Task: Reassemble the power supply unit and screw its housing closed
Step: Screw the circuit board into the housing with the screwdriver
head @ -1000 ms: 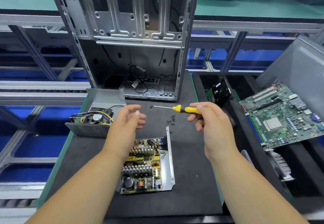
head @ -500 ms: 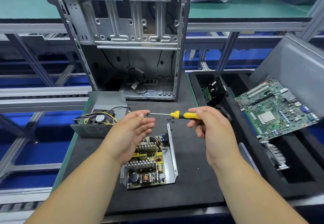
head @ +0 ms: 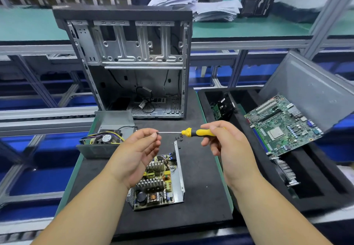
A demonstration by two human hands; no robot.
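Power supply board (head: 157, 183) lies on the mat, directly below both hands, long axis running away from the person. Right hand (head: 226, 143) grips the screwdriver (head: 191, 132), shaft level; left hand (head: 138, 149) pinches at its tip.

**Screwdriver held level above the open power supply**

The right hand (head: 228, 149) gripped the yellow handle of a screwdriver (head: 193, 132), its shaft lying level and pointing left. The left hand (head: 138, 152) was raised with curled fingers (head: 154, 135) pinched at the shaft's tip; whether a screw sat there could not be told. Beneath the hands, near the front edge of the black surface (head: 201, 193), lay the power supply board (head: 159, 183) in its metal base. The housing cover (head: 107, 135) with fan and wires sat at the surface's left edge. Small black screws (head: 179, 139) lay mid-surface. An empty computer case (head: 132, 64) stood upright at the back edge. A motherboard (head: 281, 126) leaned in the tray to the right.
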